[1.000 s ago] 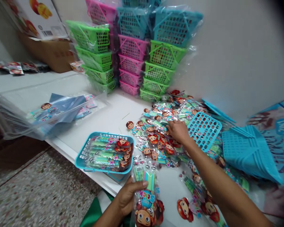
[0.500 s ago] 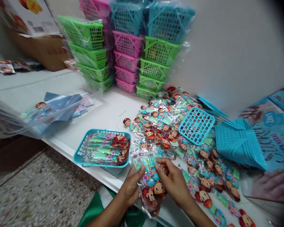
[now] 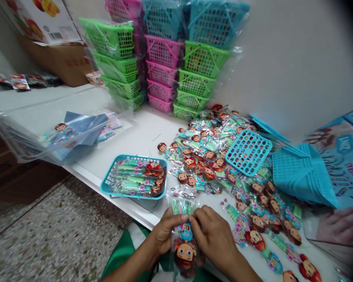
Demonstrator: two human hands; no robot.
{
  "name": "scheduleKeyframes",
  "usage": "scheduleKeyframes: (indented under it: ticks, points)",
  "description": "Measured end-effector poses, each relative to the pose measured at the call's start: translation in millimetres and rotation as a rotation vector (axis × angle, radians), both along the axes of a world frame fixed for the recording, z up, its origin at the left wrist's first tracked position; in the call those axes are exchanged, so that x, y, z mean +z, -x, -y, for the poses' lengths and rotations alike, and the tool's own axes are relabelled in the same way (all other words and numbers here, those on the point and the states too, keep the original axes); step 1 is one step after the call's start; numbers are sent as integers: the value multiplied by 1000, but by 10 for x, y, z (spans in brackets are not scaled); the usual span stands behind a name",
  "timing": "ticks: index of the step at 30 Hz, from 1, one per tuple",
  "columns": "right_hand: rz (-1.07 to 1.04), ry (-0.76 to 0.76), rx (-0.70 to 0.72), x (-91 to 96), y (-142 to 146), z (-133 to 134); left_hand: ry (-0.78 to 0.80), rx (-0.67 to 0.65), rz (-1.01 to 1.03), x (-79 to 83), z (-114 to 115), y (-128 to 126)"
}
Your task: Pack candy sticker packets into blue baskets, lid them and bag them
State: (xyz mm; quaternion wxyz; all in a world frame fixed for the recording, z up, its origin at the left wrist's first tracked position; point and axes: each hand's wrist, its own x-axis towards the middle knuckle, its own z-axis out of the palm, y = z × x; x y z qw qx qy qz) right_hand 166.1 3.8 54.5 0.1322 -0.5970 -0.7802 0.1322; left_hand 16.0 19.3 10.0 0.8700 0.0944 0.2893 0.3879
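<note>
Both my hands grip a small stack of clear candy packets (image 3: pixel 183 239) with cartoon heads, held upright at the table's near edge. My left hand (image 3: pixel 166 231) wraps the stack's left side, thumb across the front. My right hand (image 3: pixel 214 233) pinches its right side. Just beyond, to the left, a blue basket (image 3: pixel 111 179) on the white table (image 3: pixel 141 141) holds several of the same packets. A large loose pile of packets (image 3: pixel 211 156) spreads over the table to the right.
Stacks of green, pink and blue baskets (image 3: pixel 164 58) in plastic wrap stand against the back wall. A blue lattice lid (image 3: pixel 248 152) lies on the pile, with nested blue baskets (image 3: pixel 304 178) to its right. A clear plastic bag (image 3: pixel 55 135) lies at the left.
My right hand came back from the pile to the stack a second ago. Since then both hands have squared the packets together, and the view shifted slightly.
</note>
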Motion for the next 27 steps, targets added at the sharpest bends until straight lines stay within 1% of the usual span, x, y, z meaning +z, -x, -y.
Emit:
scheduleKeyframes:
  ticks: [4,6,8,9,10,11,13,14,15,16,17,18,19,23,25,27]
  points:
    - [19,3,27,55,27,33,-17,-58,89,-42,58,30]
    - [22,32,37,80,25,38,-11,-89,103,-58,82,27]
    - [-41,104,42,78,2,43,5,-86,69,-60,96,19]
    - [-110,127,13,65,-15,49,13,-72,44,-55,99,16]
    - [-196,132,-54,44,-32,60,17,-51,23,-47,100,15]
    - [-294,126,-154,18,-44,75,14,-27,12,-37,100,14]
    - [-492,156,-390,-34,-44,118,-8,-3,24,-19,103,15]
    - [-575,219,-483,-54,-29,142,-24,-15,47,-14,108,15]
    - [-639,308,-538,-69,-8,166,-39,-41,78,-11,115,13]
    - [-682,404,-557,-78,16,187,-53,-71,109,-12,123,10]
    - [-700,477,-552,-84,35,202,-60,-103,134,-16,131,6]
    - [-693,515,-538,-90,45,213,-62,-131,150,-22,138,2]
    - [-666,520,-509,-95,42,217,-60,-149,157,-29,142,-2]
    - [-527,430,-288,-102,-102,143,-38,-174,145,-44,140,-10]
    - [-574,442,-170,-65,-204,27,-44,-190,175,-32,136,-20]
    - [-745,473,-54,4,-280,-140,-62,-240,242,-5,135,-39]
